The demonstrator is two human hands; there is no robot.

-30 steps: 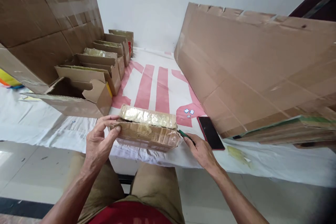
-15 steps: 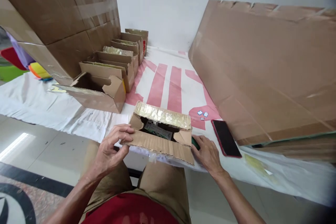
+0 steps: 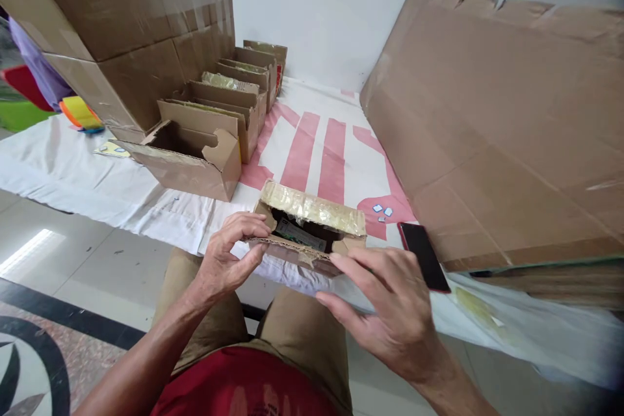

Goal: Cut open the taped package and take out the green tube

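A small cardboard box (image 3: 312,203) lies at the table's near edge with its top open. Inside rests a grey and green packet (image 3: 301,234), partly hidden by the walls. My left hand (image 3: 234,250) grips the left end of the box's near flap (image 3: 292,252), fingers over the edge and thumb on the outer side. With fingers stretched and thumb apart, my right hand (image 3: 390,305) touches the right part of that flap with a fingertip. Just beyond my right hand lies a dark phone with a red rim (image 3: 424,257).
Several open cardboard boxes (image 3: 195,162) stand in a row at the left, beside a wall of large cartons (image 3: 141,71). A big cardboard panel (image 3: 502,136) leans on the right. White paper bits (image 3: 383,211) lie on the pink-and-white cloth (image 3: 307,143).
The near flap has swung from lying outward to nearly upright. My right hand has moved from the box's right side to its front; the green object once in it no longer shows.
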